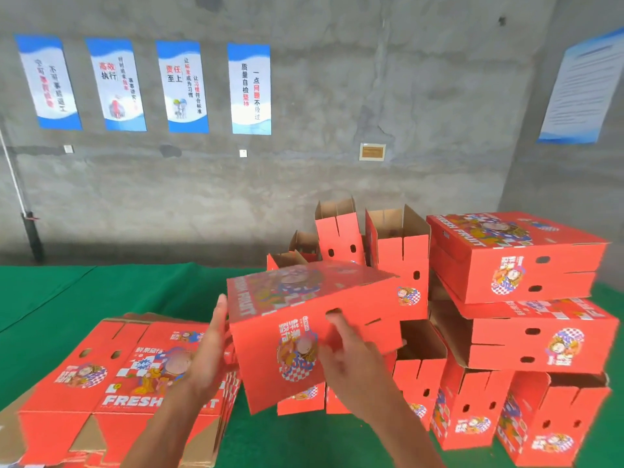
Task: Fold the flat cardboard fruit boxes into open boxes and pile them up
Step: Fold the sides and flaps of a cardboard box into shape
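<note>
You hold a folded red cardboard fruit box (304,325) up in the air, tilted, above the green table cloth (67,298). Your left hand (211,346) is flat with straight fingers, pressing on the box's left end. Your right hand (351,359) rests on the front side, fingers loose, one near a hole. Flat red cardboard boxes (111,383) lie stacked at your left. Folded red boxes (513,298) are piled up at your right.
</note>
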The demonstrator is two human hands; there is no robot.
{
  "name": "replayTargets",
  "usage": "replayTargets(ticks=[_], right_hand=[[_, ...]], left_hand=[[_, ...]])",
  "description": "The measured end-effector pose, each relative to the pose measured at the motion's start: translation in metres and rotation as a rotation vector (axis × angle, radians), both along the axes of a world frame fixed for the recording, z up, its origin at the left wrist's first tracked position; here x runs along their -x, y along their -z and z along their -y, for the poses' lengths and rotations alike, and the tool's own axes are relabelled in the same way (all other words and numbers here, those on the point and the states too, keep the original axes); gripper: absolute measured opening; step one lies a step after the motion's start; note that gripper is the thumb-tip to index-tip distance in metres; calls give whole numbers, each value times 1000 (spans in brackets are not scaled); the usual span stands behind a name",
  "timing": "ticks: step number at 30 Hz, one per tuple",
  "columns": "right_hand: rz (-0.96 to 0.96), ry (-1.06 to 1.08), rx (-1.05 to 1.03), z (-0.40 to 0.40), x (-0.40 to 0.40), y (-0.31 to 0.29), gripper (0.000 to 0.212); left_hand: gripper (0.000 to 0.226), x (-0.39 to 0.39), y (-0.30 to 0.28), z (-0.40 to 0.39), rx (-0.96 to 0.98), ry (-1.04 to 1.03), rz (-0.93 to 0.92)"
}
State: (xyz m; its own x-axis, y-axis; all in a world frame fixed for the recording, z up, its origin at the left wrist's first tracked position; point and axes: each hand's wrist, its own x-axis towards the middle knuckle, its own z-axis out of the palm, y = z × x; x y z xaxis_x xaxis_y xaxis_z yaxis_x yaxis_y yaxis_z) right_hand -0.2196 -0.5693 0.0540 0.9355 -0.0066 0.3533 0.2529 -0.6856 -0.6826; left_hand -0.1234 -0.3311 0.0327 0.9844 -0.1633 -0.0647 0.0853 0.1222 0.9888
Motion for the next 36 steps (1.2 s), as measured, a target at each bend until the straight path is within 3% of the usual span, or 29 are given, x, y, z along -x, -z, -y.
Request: replayTargets(ticks=[2,6,10,13,18,21,24,27,32,36], right_hand=[[-17,1,-40,-8,-20,31,44],[-74,17,-33,-10,-56,77,53],[-104,0,-113,-2,-90,100,57],[-141,18,-140,10,-114,104,60],[-254,0,-177,25,-150,108,67],[-310,-15,-328,28,-169,109,70],[-264,-29,-469,27,-177,112,63],[-198,-8,-443,27,-174,115,63],[-48,227,-421,25,-167,128,52],[-42,278,-588,2,-160,132,42]], left_hand=[[79,-3,6,9,25,41,-25],[57,-15,21,32,-54,-22,-13],[70,-43,30,49,-59,-95,-47],[27,-64,31,63,-11,-95,-39],[20,-106,48,75,35,-127,-45],[12,-131,58,79,43,-170,-25],[19,-148,64,84,40,-180,-31],[21,-157,70,84,39,-171,-35],[22,-157,82,74,29,-174,11],[29,-152,84,57,-32,-199,118]])
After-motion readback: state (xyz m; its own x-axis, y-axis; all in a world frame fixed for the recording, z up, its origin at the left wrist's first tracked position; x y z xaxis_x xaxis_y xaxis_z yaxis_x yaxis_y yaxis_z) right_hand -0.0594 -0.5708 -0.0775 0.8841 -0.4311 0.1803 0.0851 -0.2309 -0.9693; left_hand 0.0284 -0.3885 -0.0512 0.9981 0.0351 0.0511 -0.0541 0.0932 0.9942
